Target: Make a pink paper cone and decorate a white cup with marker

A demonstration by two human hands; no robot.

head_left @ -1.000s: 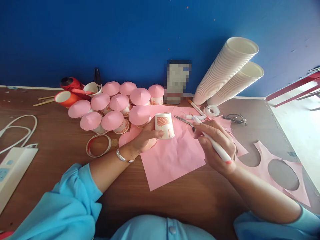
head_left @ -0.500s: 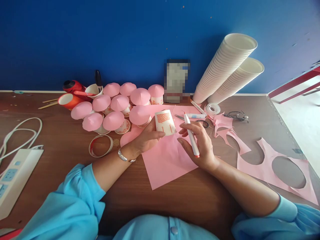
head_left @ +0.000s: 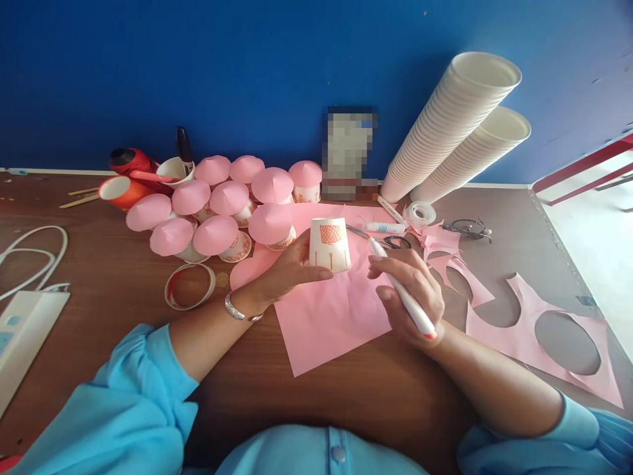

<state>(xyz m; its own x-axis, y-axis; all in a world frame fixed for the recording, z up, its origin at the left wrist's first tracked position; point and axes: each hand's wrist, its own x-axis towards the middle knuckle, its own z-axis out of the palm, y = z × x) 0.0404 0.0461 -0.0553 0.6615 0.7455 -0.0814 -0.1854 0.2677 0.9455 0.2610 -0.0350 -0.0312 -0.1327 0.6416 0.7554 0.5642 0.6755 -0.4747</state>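
Note:
My left hand (head_left: 291, 272) grips an upside-down white paper cup (head_left: 321, 254) above the pink paper (head_left: 321, 330). Orange-red drawing marks its side: a cross-hatched patch with several upright strokes beneath. To the right of the cup, my right hand (head_left: 415, 290) holds a white marker pen (head_left: 408, 303) with a red end; its tip points up and left, apart from the cup. Behind that hand lie scissors (head_left: 395, 242), partly hidden, and a glue tube (head_left: 384, 227). Several decorated cups with pink paper cone tops (head_left: 270, 223) stand to the left.
Two tall stacks of paper cups (head_left: 450, 125) lean at the back right. Clear tape (head_left: 420, 213), glasses (head_left: 467, 229) and cut pink scraps (head_left: 524, 336) lie at right. Left are a tape ring (head_left: 211, 290), an orange cup (head_left: 116, 190) and a power strip (head_left: 34, 336).
My right hand with the marker first came left toward the cup, then drew back slightly right. The cup was tilted and turned in my left hand, showing more strokes, and is now more upright.

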